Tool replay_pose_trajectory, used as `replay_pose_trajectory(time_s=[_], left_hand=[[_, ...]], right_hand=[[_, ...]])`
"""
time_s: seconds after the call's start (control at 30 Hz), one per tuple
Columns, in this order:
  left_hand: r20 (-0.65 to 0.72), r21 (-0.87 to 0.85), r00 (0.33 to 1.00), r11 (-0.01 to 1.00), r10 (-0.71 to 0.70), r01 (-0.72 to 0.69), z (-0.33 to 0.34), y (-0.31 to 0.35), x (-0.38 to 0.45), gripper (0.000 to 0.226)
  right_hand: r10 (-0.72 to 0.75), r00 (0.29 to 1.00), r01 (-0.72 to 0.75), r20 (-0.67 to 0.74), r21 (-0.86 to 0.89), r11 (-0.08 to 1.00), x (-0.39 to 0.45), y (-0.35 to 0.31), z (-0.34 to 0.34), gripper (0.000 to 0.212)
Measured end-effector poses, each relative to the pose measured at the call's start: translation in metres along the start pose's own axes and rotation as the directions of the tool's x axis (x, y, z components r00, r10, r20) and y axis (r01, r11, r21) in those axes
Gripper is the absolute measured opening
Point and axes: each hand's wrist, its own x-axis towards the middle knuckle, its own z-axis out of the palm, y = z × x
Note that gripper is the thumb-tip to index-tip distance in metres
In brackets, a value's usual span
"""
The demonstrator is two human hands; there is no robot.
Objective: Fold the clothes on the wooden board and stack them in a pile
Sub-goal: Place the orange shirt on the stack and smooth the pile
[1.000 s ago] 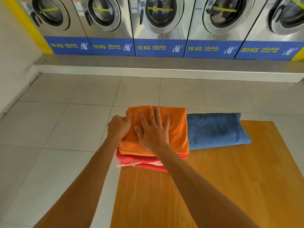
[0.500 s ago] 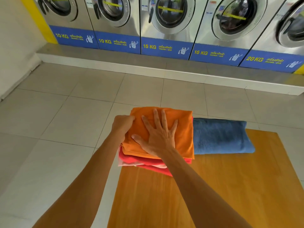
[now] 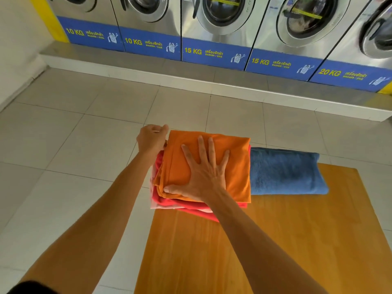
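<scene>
— What can't you make out from here?

— My left hand (image 3: 152, 139) sits curled at the far left corner of the orange cloth (image 3: 212, 149); its fingertips are turned away from me, so I can't tell whether they pinch the fabric or just rest beside it.

— And under the orange one?

— The red cloth (image 3: 191, 205) and a pale pink piece (image 3: 161, 205) show only as edges; how they are folded is hidden.

— The board?

— The wooden board (image 3: 275, 240) runs off the bottom edge, and its far left corner is covered by the pile. The washing machines (image 3: 222, 22) are cut off at the top.
</scene>
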Motion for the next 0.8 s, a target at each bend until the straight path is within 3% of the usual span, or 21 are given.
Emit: replay_pose_trajectory(time_s=[0.07,0.17,0.23,0.3,0.37,0.43,0.5,0.57,0.63,0.7,0.73,0.8], left_hand=[[-0.028,0.156,0.995,0.984,0.095,-0.09,-0.019,-0.008,-0.021,0.033],[0.251,0.442,0.965,0.878,0.079,-0.186,-0.04,-0.025,-0.057,0.051],[0.363,0.512,0.931,0.824,0.048,-0.242,-0.046,-0.035,-0.078,0.044],[0.361,0.462,0.93,0.853,0.069,-0.243,-0.048,-0.042,-0.086,0.033],[0.348,0.33,0.937,0.93,0.036,-0.159,-0.052,-0.045,-0.084,0.026],[0.342,0.093,0.934,0.992,-0.107,0.08,-0.06,-0.046,-0.077,0.024],[0.356,-0.141,0.906,0.945,-0.229,0.294,-0.072,-0.046,-0.072,0.025],[0.42,-0.188,0.88,0.927,-0.223,0.324,-0.081,-0.044,-0.071,0.03],[0.462,-0.113,0.866,0.955,-0.193,0.273,-0.082,-0.038,-0.075,0.031],[0.387,0.018,0.909,0.987,-0.156,0.162,-0.075,-0.028,-0.08,0.031],[0.281,0.102,0.954,0.992,-0.103,0.077,-0.07,-0.022,-0.083,0.032],[0.039,0.212,0.99,0.967,0.136,-0.141,-0.056,-0.006,-0.096,0.032]], right_hand=[[0.003,1.0,-0.003,0.002,-0.004,1.0,0.0,-0.001,0.001,0.128],[0.005,1.0,-0.005,0.009,-0.017,1.0,0.003,-0.002,0.001,0.129],[0.006,1.0,-0.006,0.014,-0.02,1.0,0.003,-0.002,0.001,0.129],[0.006,1.0,-0.005,0.031,-0.021,1.0,0.002,-0.002,-0.001,0.13],[0.01,0.998,-0.01,0.064,-0.013,1.0,0.003,-0.002,-0.004,0.13],[0.015,0.994,-0.017,0.104,0.017,1.0,0.004,-0.001,-0.009,0.13],[0.009,0.992,-0.022,0.126,0.107,0.994,0.005,0.0,-0.017,0.121],[0.032,0.997,-0.048,0.075,0.223,0.974,0.003,0.004,-0.027,0.101],[0.112,0.993,-0.099,-0.036,0.253,0.962,-0.002,0.012,-0.033,0.079],[0.203,0.975,-0.184,-0.091,0.182,0.966,-0.008,0.024,-0.034,0.071],[0.237,0.969,-0.225,-0.075,0.141,0.964,-0.011,0.029,-0.035,0.073],[0.278,0.96,-0.272,-0.032,0.125,0.954,-0.017,0.037,-0.037,0.075]])
